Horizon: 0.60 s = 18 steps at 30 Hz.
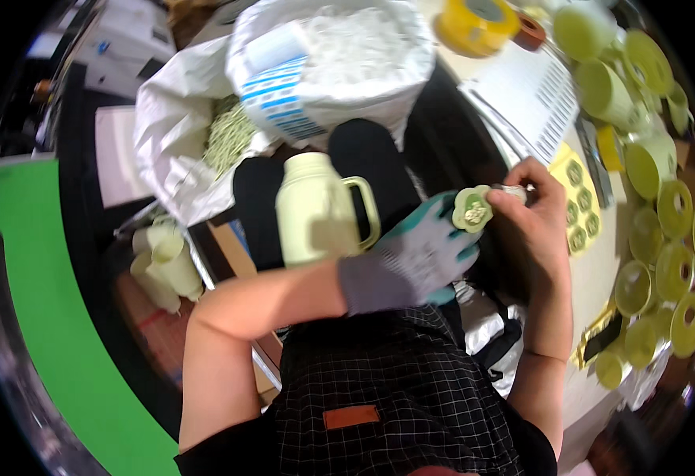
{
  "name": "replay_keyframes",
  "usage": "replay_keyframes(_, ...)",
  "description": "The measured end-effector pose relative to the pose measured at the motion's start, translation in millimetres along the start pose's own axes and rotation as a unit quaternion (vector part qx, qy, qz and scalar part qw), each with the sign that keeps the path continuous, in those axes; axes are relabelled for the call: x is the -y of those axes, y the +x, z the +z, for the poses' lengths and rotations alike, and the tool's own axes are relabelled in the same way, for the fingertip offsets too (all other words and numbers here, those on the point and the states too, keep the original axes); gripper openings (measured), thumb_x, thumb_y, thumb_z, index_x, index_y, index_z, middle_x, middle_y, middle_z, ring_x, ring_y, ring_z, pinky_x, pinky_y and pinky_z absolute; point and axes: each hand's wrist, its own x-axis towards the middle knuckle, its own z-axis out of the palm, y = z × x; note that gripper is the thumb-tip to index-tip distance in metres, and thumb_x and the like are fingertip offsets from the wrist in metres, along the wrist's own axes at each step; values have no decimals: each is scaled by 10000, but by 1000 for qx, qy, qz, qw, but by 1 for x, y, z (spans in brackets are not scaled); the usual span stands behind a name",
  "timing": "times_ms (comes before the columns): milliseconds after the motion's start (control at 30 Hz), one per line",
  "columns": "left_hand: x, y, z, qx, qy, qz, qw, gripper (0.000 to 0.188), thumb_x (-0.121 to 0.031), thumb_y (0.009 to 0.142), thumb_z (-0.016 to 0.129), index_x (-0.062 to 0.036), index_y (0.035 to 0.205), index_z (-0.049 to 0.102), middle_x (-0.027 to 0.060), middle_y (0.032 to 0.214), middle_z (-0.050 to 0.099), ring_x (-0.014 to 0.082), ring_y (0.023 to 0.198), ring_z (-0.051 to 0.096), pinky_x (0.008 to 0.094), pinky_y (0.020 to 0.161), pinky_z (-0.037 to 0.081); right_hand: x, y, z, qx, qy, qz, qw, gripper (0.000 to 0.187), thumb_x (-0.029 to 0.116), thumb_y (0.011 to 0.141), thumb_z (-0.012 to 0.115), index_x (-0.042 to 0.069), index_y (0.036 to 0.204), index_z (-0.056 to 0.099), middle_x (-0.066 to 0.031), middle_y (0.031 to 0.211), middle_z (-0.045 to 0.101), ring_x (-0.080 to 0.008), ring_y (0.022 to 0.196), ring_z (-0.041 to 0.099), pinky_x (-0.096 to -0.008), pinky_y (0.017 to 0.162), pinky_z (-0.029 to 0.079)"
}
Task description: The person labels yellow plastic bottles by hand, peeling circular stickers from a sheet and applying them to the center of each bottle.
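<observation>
My left hand (pixel 423 254), in a grey and teal work glove, has its fingers curled around a pale green flower-shaped cap (pixel 472 209) with a darker green round centre. My bare right hand (pixel 531 208) pinches a small whitish piece (pixel 512 193) right beside the cap, with the thumb against the cap's edge. Whether that piece is joined to the cap, I cannot tell. A pale yellow-green vacuum jug (pixel 309 210) with a side handle rests on my lap, its neck pointing away from me. My left forearm crosses over its base.
A white sack (pixel 327 119) of clear small parts stands ahead, beside a bag of thin green pieces (pixel 228 135). On the right-hand table lie a yellow sheet with round green stickers (pixel 576 208), papers (pixel 526 99), yellow tape (pixel 478 28) and several green plastic parts (pixel 633 285). Cups (pixel 174 266) sit lower left.
</observation>
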Motion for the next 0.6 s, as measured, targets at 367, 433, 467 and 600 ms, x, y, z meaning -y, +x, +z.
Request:
replay_keyframes(367, -56, -209, 79, -325, -17, -407, 854, 1058, -655, 708, 892, -66, 1475, 462, 156, 1372, 542, 337, 1196, 576, 511, 996, 477, 44, 52, 185, 319, -202, -28, 926, 467, 461, 775, 909, 61, 829, 676, -73, 751, 682, -233, 716, 678, -367, 671, 515)
replay_keyframes(433, -54, -209, 97, -354, -15, -414, 839, 1070, -703, 722, 856, -68, 1485, 458, 149, 1392, 534, 341, 1199, 581, 517, 1017, 470, 41, 51, 195, 325, -211, -32, 921, 473, 478, 778, 905, 68, 829, 676, -75, 743, 685, -229, 720, 691, -360, 673, 522)
replay_keyframes(467, -55, -211, 102, -348, -55, -419, 837, 1072, -694, 710, 869, -73, 1483, 462, 153, 1409, 517, 348, 1230, 566, 521, 1021, 470, 40, 51, 198, 329, -213, -24, 920, 473, 480, 777, 906, 69, 829, 676, -74, 741, 684, -228, 721, 694, -359, 674, 523)
replay_keyframes(600, -52, -204, 97, -375, 0, -410, 831, 927, -659, 788, 812, -78, 1456, 536, 130, 1436, 522, 341, 1282, 530, 516, 1064, 446, 37, 47, 206, 329, -225, -8, 917, 481, 486, 772, 908, 70, 830, 674, -80, 748, 695, -226, 727, 708, -358, 681, 533)
